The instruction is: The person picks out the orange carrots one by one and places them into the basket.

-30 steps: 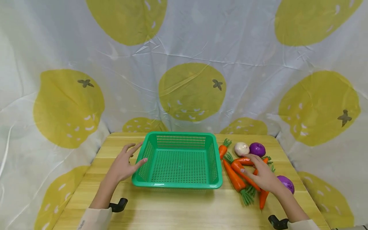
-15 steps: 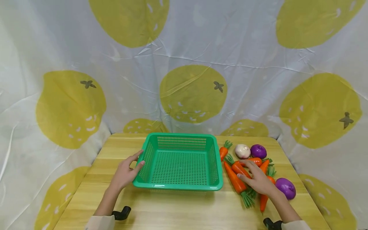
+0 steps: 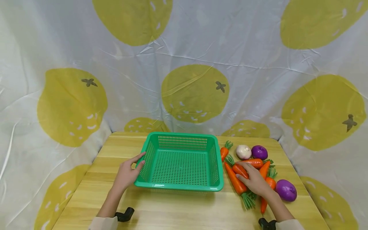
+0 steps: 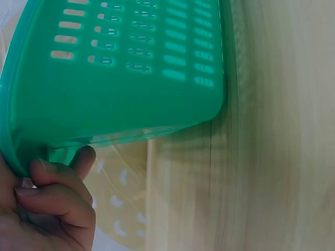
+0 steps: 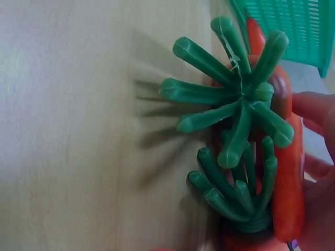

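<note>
My left hand (image 3: 126, 174) holds the left rim of a green slotted plastic basket (image 3: 178, 186). In the left wrist view its fingers (image 4: 63, 201) curl beneath the rim at one corner. On the right, my right hand (image 3: 254, 182) reaches over a heap of carrots, thumb and fingers on either side of one orange carrot (image 3: 241, 170). That carrot (image 5: 289, 193) lies along the palm in the right wrist view, its tip toward the camera. Beside it rests another carrot (image 3: 234, 180), its green stems (image 5: 238, 94) pointing to the front. The palm hides part of the heap.
Behind the heap sit a white round vegetable (image 3: 243, 152) and a purple one (image 3: 259, 152); a second purple one (image 3: 286, 190) lies right of my hand. Another carrot (image 3: 224, 153) is by the basket's right side. The wooden table (image 3: 178, 210) backs onto a lemon-print curtain (image 3: 195, 92).
My left hand has come in to the basket's left rim and taken hold of it. My right hand has lowered leftward onto a carrot, and its fingers have drawn in around it.
</note>
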Demonstrator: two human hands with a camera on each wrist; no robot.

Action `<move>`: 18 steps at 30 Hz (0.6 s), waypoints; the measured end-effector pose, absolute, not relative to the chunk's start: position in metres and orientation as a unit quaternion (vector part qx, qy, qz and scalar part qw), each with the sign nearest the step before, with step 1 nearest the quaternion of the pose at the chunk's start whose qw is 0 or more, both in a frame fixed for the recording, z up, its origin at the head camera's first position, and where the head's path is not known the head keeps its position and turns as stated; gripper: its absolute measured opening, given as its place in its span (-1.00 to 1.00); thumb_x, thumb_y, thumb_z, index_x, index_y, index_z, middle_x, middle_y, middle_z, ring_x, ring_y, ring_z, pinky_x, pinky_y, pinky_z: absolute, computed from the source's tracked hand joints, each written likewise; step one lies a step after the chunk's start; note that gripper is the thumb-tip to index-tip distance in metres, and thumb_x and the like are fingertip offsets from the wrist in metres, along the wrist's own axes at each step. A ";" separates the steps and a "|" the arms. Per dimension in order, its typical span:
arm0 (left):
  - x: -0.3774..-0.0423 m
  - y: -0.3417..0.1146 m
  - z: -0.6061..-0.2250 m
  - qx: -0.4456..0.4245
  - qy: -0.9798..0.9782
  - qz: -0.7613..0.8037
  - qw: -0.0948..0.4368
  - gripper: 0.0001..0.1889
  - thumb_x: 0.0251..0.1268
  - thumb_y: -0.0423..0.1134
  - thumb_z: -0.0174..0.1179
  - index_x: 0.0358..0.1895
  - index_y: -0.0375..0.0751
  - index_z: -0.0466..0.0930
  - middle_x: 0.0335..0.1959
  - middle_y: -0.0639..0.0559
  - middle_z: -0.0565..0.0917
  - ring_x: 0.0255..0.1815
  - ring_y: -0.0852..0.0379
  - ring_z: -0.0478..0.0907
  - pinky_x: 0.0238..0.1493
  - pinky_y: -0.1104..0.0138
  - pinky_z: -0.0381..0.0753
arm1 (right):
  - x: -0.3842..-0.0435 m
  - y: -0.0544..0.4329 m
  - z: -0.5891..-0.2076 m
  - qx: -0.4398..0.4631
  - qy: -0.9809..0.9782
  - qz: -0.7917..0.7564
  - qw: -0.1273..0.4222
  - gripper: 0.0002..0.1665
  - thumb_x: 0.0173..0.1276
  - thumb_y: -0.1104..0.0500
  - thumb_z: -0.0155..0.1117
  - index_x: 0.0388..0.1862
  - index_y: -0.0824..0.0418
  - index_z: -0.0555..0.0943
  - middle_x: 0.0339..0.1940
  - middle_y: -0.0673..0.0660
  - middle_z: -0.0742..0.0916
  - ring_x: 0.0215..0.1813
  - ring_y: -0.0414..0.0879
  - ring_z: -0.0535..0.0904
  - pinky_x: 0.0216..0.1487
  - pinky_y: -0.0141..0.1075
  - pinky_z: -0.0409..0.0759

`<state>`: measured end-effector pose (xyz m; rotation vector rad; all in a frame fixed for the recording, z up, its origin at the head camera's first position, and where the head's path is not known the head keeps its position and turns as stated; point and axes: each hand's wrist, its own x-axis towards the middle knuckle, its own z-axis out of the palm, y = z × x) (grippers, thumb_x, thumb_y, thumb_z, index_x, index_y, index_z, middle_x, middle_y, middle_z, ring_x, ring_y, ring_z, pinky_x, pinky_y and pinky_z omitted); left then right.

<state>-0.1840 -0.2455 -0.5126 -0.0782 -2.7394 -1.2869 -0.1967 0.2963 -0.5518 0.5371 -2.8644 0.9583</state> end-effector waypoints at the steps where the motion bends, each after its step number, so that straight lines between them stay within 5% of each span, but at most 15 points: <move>1: -0.184 -0.245 -0.512 -0.024 -0.904 -0.424 0.055 -0.54 0.57 -0.13 0.17 0.47 0.07 0.50 0.13 -0.28 0.65 -0.88 0.28 0.11 -0.79 0.37 0.26 | -0.197 0.296 -0.552 0.174 -0.934 0.310 0.037 -0.40 0.49 0.10 0.34 0.45 0.17 0.47 0.34 0.23 0.61 0.32 0.23 0.55 0.32 0.27 0.49; 18: -0.183 -0.244 -0.513 -0.015 -0.905 -0.423 0.045 -0.52 0.59 -0.07 0.14 0.50 0.10 0.46 0.19 -0.32 0.64 -0.85 0.24 0.07 -0.78 0.36 0.25 | -0.195 0.296 -0.547 0.157 -0.934 0.319 0.044 -0.41 0.55 0.11 0.27 0.50 0.11 0.45 0.31 0.24 0.68 0.24 0.25 0.64 0.23 0.27 0.56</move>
